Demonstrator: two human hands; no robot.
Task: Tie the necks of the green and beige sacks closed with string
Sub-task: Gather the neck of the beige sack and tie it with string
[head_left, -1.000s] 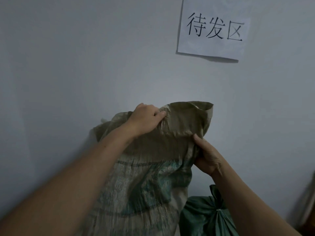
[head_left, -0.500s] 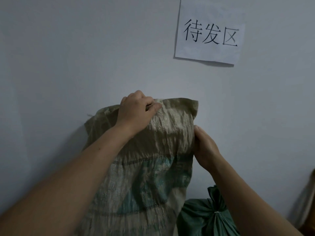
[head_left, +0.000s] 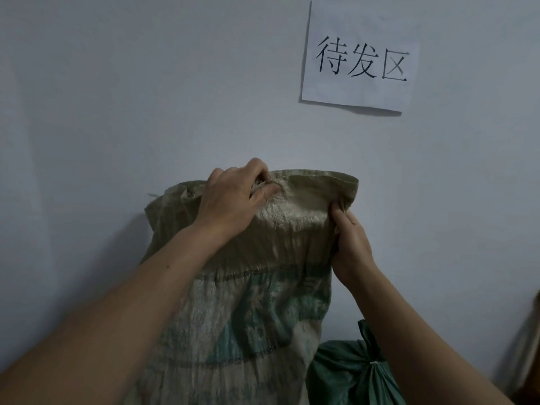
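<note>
A tall beige woven sack (head_left: 251, 311) with faded green print stands against the wall, its mouth untied. My left hand (head_left: 233, 200) grips the top rim near the middle, fingers curled over the edge. At the rim's right corner, my right hand (head_left: 350, 244) pinches the fabric. A green sack (head_left: 347, 372) sits low at the right, its neck gathered and bound with pale string (head_left: 374, 361). My right forearm hides part of it.
A plain pale wall (head_left: 117, 97) fills the background directly behind the sacks. A white paper sign (head_left: 361, 58) with black characters is stuck on it at upper right. A brownish object (head_left: 530, 346) shows at the right edge.
Both hands have shifted along the beige sack's rim; the right hand moved up from the sack's side to the top right corner, and the mouth is pulled wider and flatter.
</note>
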